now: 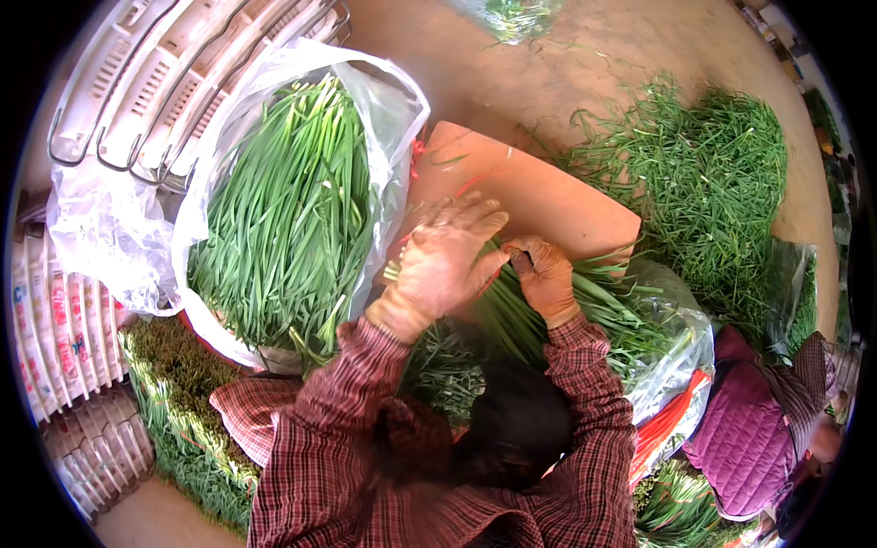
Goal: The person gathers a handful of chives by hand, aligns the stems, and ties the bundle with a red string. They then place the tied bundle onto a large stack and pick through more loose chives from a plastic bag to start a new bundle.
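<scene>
A bunch of garlic chives lies across my lap area, below an orange-brown board. My right hand has its fingers curled around the bunch. Just to the left, my left hand is stretched flat over the board's lower edge and the bunch's pale stem ends, fingers apart. Part of the bunch is hidden under that hand. More loose chives spread over a clear plastic sheet by my right forearm. On the left stands a white plastic bag packed with long chives.
White plastic crates are stacked at the far left. A loose heap of greens covers the floor at right. Orange-red ties hang by my right elbow. Bundled greens lie at lower left. A person in a purple quilted garment sits at right.
</scene>
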A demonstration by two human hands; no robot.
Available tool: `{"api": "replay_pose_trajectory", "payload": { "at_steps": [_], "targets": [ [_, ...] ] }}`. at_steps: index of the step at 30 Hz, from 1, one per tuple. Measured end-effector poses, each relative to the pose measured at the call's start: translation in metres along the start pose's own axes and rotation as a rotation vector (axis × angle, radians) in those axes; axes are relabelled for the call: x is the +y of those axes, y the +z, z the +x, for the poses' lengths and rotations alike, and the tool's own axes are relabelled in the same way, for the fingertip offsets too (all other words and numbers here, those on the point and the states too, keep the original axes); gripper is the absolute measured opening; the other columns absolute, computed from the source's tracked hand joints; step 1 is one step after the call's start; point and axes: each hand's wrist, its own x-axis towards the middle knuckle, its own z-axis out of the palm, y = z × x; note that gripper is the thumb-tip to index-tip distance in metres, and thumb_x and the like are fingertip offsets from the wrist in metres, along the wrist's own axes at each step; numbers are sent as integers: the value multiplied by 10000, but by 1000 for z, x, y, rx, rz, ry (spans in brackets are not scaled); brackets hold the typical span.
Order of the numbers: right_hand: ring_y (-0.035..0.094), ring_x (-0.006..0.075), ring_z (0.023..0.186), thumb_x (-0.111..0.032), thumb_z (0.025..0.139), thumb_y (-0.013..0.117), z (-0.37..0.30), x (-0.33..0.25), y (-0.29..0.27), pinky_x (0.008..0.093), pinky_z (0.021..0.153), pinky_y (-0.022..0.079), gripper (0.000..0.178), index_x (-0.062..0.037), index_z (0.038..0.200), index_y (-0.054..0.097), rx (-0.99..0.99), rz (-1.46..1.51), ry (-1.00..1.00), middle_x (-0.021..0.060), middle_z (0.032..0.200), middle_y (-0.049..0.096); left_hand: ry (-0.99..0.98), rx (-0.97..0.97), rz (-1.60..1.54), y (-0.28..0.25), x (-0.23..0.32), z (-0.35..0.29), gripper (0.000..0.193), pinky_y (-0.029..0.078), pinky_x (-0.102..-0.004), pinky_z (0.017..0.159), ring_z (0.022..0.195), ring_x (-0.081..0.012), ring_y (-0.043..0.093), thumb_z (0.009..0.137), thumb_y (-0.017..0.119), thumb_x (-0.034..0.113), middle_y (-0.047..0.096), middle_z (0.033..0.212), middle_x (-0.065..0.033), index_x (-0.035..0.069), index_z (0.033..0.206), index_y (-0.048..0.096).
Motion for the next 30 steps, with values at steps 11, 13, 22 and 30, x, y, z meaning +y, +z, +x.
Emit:
{"api": "replay_pose_trajectory", "payload": {
  "at_steps": [11,13,22,30],
  "targets": [
    [650,304,719,-75,832,745,72,-90,-60,403,644,518,180,-125,964,634,120,-281,-279,71,840,682,-33,333,-35,30,-30,-6,316,452,-438,930,1043,-321,593,878,734,141,658,1132,-126,96,1179,645],
    [651,300,766,-69,826,741,60,-93,-59,407,669,519,197,-128,978,630,98,-333,-322,64,861,671,-3,321,-19,26,-36,-12,334,453,-437,926,1050,-320,593,870,742,147,653,1151,-126,98,1182,634],
    [658,326,840,-51,817,742,-22,-60,-33,435,752,523,220,-117,997,635,59,-413,-143,72,883,683,-202,146,45,-10,-2,-41,267,556,-391,836,979,-305,670,862,763,200,709,1066,-107,116,1105,692],
    [681,324,811,-78,854,721,-46,-55,-29,417,717,544,142,-113,972,648,93,-256,-50,86,874,701,-205,-451,356,36,22,-11,1043,482,-482,1027,1266,-360,559,709,821,483,477,1487,-199,12,1512,350]
  ]
}}
